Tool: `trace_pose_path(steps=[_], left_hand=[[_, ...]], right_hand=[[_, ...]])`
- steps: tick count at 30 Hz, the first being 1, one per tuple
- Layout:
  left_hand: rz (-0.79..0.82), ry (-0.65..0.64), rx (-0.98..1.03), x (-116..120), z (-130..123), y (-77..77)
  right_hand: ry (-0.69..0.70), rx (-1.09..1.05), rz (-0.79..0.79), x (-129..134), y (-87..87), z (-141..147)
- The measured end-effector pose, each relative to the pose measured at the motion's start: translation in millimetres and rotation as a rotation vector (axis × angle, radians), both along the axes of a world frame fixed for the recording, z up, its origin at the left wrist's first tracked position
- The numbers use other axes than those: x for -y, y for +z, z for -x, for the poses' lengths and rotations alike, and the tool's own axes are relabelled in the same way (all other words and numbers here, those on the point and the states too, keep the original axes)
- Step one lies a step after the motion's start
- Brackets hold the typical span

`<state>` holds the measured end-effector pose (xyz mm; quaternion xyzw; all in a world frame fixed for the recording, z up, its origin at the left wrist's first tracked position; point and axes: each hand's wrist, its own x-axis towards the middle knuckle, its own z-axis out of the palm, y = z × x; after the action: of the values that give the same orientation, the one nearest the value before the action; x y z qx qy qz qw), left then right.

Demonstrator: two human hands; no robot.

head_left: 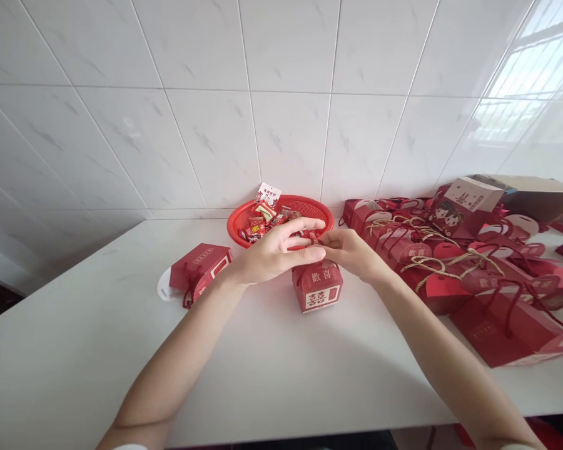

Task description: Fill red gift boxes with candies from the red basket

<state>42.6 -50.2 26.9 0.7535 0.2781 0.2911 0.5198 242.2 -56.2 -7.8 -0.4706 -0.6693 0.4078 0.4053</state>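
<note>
A small red gift box (317,287) with white and dark lettering stands upright on the white table, in front of a red plastic basket (234,226) of wrapped sweets. Over the top of the box is my left hand (281,250), its upper fingers stretched out and its thumb pointing right. My right hand (351,251) meets it at the box top from the right, fingers bent and pinched together. What lies between those fingertips is too small to make out. Another red box (201,265) lies on its side to the left, with a white flap and a dark red cord.
Many red boxes (497,325) with cord and rope handles crowd the right side of the table (244,387). Behind them is a grey and white carton (539,187). A white tiled wall (291,137) rises at the back; the table's front edge runs below.
</note>
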Motion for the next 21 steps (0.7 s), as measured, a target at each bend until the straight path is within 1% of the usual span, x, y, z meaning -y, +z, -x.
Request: trace_pose_path(steps=[3, 7, 10, 12, 14, 16, 19, 21], left_hand=[[0.002, -0.046, 0.039, 3.0, -7.2, -5.3], [-0.044, -0.077, 0.018, 5.4, -12.7, -11.9], [-0.098, -0.074, -0.014, 3.0, -12.4, -15.0], [-0.12, -0.073, -0.03, 0.3, -11.1, -14.9], [-0.134, -0.077, -0.029, -2.0, -9.5, -12.9], [-0.161, -0.064, -0.011, -3.2, -7.2, -9.5], [-0.203, 0.013, 0.018, -4.2, -1.8, -4.1], [-0.214, 0.055, 0.035, -5.6, 2.9, -1.4]], right_hand=[[-0.054, 0.045, -0.02, 2.4, -2.2, -0.4], [-0.118, 0.1, -0.047, 3.5, -7.9, -2.0], [-0.182, 0.082, -0.086, 5.6, -10.3, -1.8], [-0.232, 0.063, -0.123, 8.9, -7.3, -2.0], [-0.293, 0.045, -0.175, 14.7, 0.5, -4.9], [-0.352, 0.013, -0.232, 23.9, 12.7, -12.4], [-0.481, -0.058, -0.333, 45.3, 36.1, -33.2], [-0.586, -0.124, -0.455, 63.1, 52.9, -51.9]])
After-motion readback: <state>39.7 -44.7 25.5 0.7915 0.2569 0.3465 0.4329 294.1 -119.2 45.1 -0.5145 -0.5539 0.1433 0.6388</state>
